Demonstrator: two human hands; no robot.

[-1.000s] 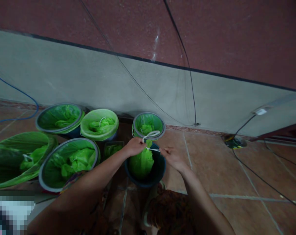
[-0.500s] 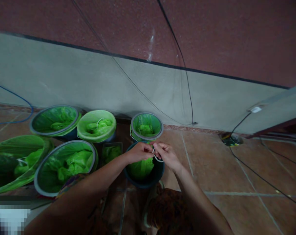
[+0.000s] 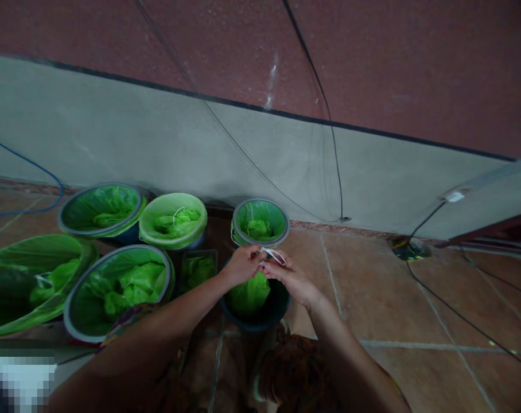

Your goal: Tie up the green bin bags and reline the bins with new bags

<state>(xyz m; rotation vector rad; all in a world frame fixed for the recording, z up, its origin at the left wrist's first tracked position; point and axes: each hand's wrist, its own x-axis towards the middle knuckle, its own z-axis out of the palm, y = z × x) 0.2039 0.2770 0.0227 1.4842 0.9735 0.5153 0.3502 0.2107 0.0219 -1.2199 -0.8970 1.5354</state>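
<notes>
My left hand (image 3: 242,265) and my right hand (image 3: 294,282) meet above a dark bucket (image 3: 283,307), fingers pinched close together. Between them a white cord (image 3: 275,254) forms a loop that sticks up to the right, and both hands grip it. Just under the fingers, a bright green plastic bag (image 3: 249,297) hangs or lies inside the bucket. Its gathered top reaches up to my hands, which partly hide it. Right behind stands a grey-rimmed bucket (image 3: 282,234) lined with green plastic.
On the left stand several buckets with green bags, among them a pale green one (image 3: 146,234) and a grey-rimmed one (image 3: 71,321). A small square container (image 3: 199,275) sits beside them. Black cables (image 3: 436,307) cross the tiled floor (image 3: 372,287) at right; a wall rises behind.
The white cord's loop has swung from hanging below my fingers to pointing up and right. My right hand has turned and lowered slightly. The view has shifted a little.
</notes>
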